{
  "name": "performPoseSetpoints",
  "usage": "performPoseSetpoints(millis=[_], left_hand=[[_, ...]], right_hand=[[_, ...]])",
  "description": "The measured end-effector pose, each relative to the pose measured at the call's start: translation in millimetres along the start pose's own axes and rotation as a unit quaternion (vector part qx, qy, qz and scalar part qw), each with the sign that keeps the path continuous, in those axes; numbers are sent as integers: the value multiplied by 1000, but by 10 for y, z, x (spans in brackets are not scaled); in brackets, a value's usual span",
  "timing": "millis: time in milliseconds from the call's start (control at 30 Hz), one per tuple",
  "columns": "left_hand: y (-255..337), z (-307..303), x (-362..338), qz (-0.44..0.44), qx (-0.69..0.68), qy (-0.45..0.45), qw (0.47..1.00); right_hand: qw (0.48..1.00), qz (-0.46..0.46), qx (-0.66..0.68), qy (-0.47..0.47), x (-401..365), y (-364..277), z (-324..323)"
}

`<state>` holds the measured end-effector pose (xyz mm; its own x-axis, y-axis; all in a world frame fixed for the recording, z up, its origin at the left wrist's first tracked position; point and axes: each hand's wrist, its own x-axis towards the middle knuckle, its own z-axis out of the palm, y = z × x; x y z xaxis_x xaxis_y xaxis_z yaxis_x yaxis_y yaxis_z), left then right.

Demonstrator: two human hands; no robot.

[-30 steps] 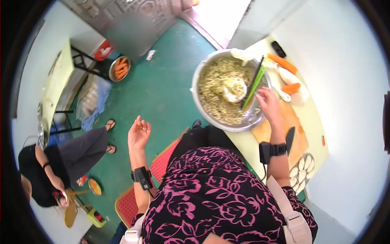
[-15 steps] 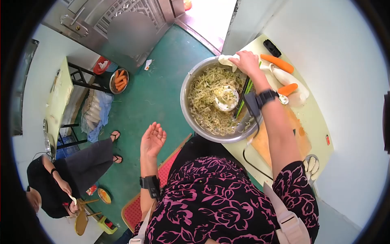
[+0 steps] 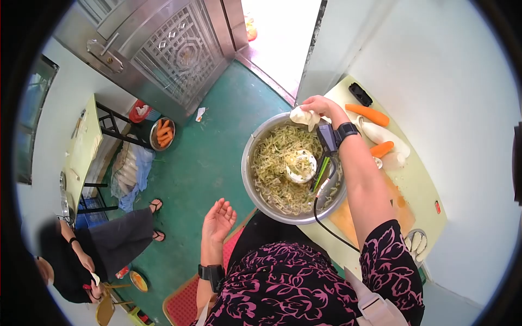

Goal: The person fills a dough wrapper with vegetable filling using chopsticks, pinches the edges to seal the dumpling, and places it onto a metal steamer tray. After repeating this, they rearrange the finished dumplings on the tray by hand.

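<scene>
My right hand (image 3: 322, 106) is closed on a crumpled white, cloth-like piece (image 3: 303, 116) at the far rim of a large metal basin (image 3: 246, 182). Shredded pale-green vegetable (image 3: 267, 157) fills much of the basin. A small white bowl (image 3: 311, 175) sits in the shreds, partly covered by them. Beside it lean green-and-black chopsticks (image 3: 322, 173). My left hand (image 3: 219, 220) hangs left of the basin, palm up, fingers apart and slightly curled, holding nothing.
On the table (image 3: 421, 179) to the right lie a carrot (image 3: 367, 114), a white radish (image 3: 386, 137) and an orange cutting board (image 3: 399, 209). A metal bowl of carrots (image 3: 163, 135) stands on the floor. Another person (image 3: 70, 255) is at the lower left. A red chair (image 3: 182, 299) is beside me.
The view has shifted, so the basin and table appear lower. My right hand still grips the white piece at the rim, now more bunched up. My left hand stays open.
</scene>
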<state>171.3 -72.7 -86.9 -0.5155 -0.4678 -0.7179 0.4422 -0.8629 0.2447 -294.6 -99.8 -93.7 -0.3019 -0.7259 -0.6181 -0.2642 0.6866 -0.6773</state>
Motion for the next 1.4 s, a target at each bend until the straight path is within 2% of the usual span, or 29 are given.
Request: performPoseSetpoints(millis=[33, 167, 233, 300, 400, 500, 533, 633, 733, 833, 867, 933, 1000, 1033, 1133, 1167, 1200, 1267, 1300, 1400], left_hand=[[13, 12, 4, -2, -2, 6, 1000], [9, 91, 41, 0, 31, -2, 1000], [15, 156, 81, 8, 70, -18, 997], [10, 371, 84, 65, 203, -40, 976], [-61, 892, 155, 162, 415, -81, 892], [-192, 1457, 227, 237, 510, -192, 804], [-238, 1574, 253, 257, 525, -230, 778], [-307, 1627, 353, -21, 471, -264, 841], [-447, 1669, 206, 6, 447, -221, 867], [-569, 1699, 205, 162, 480, -211, 836], [-575, 1742, 211, 170, 472, -217, 838], [-566, 1823, 188, 182, 454, -224, 843], [-564, 1879, 207, 157, 454, -237, 845], [-559, 1896, 221, 147, 458, -239, 844], [-519, 1887, 275, 116, 479, -236, 838], [-526, 1867, 313, 112, 463, -220, 852], [-543, 1849, 352, 104, 445, -202, 866], [-492, 1848, 405, 134, 496, -208, 832], [-478, 1837, 424, 149, 517, -210, 816], [-474, 1838, 455, 220, 538, -217, 784]], right_hand=[[990, -7, 124, 60, -30, -22, 39], [991, -102, 17, 87, -69, -1, -3], [983, -151, -17, 107, -323, -106, 71], [971, -212, -23, 106, -579, -133, 220], [956, -291, 21, 30, -1210, -378, 458], [939, -325, 100, -58, -1612, -537, 653], [937, -322, 123, -53, -1688, -567, 703], [932, -319, 172, -28, -1845, -544, 851], [935, -313, 163, 27, -1859, -352, 925], [924, -268, 269, 50, -1845, -132, 978], [917, -254, 303, 58, -1834, -65, 997], [854, -201, 479, -44, -1832, 90, 1098], [747, -169, 624, -155, -1817, 204, 1248], [733, -185, 636, -154, -1795, 230, 1293], [773, -234, 585, -72, -1797, 201, 1298], [758, -216, 613, -47, -1832, 173, 1300], [781, -225, 583, -18, -1819, 154, 1281], [824, -231, 516, 42, -1837, 170, 1250], [824, -233, 508, 89, -1908, 60, 1235], [862, -223, 449, 75, -1957, 49, 1166]])
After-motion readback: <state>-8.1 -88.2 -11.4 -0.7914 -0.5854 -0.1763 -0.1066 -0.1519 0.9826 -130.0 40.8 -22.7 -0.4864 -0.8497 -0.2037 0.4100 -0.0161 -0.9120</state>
